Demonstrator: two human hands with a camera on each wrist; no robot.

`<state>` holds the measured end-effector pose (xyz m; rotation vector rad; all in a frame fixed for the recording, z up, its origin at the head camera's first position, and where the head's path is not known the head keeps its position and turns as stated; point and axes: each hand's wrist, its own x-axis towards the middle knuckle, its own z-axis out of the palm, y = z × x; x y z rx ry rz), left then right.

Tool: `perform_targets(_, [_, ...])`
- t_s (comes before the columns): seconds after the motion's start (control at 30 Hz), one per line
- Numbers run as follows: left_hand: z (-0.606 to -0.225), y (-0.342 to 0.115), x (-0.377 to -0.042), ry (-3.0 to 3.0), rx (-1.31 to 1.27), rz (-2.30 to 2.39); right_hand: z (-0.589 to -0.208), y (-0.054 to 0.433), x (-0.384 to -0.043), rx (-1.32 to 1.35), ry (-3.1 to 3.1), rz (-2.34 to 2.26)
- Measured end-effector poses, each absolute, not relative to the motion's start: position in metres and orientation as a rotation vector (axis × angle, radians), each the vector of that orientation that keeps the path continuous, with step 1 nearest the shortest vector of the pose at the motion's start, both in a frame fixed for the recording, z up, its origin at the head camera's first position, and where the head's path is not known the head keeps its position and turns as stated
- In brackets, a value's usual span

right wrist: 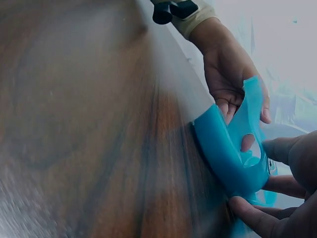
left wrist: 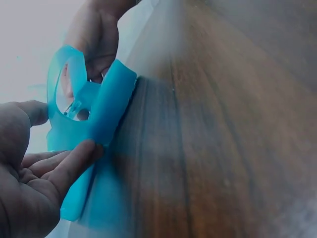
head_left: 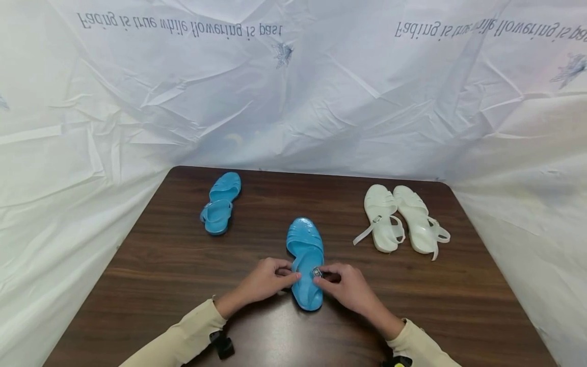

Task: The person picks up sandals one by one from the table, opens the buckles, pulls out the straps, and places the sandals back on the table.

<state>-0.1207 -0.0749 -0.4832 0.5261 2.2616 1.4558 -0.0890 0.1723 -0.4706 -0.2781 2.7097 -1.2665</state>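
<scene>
A blue jelly sandal [head_left: 304,237] lies sole-down near the middle of the table, toe pointing to the far side. My left hand [head_left: 266,279] holds its left side near the heel, thumb on the strap and fingers along the side. On the other side, my right hand [head_left: 346,288] pinches the strap at the small metal buckle [head_left: 317,272] between thumb and forefinger. In the left wrist view, the thumb and fingers sit either side of the sandal's side piece [left wrist: 114,99]. The right wrist view shows the heel [right wrist: 213,144] with right fingers beside the sole.
Another blue sandal [head_left: 224,188], its strap looped over the heel, lies at the back left. Two white sandals [head_left: 380,201] lie side by side at the back right, strap ends loose. White printed sheeting [head_left: 321,102] surrounds the dark wooden table [head_left: 160,244].
</scene>
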Motion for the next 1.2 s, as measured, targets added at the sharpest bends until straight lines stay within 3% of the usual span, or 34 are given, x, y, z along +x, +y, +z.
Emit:
perform_targets(0.67, [-0.469, -0.078, -0.125, 2.327, 0.528, 1.494, -0.469, 0.165, -0.091, -0.09, 2.342, -1.761])
perform_targets(1.2, [-0.446, -0.094, -0.15, 2.546, 0.455, 1.446, -0.455, 0.144, -0.122, -0.074, 2.423, -1.839])
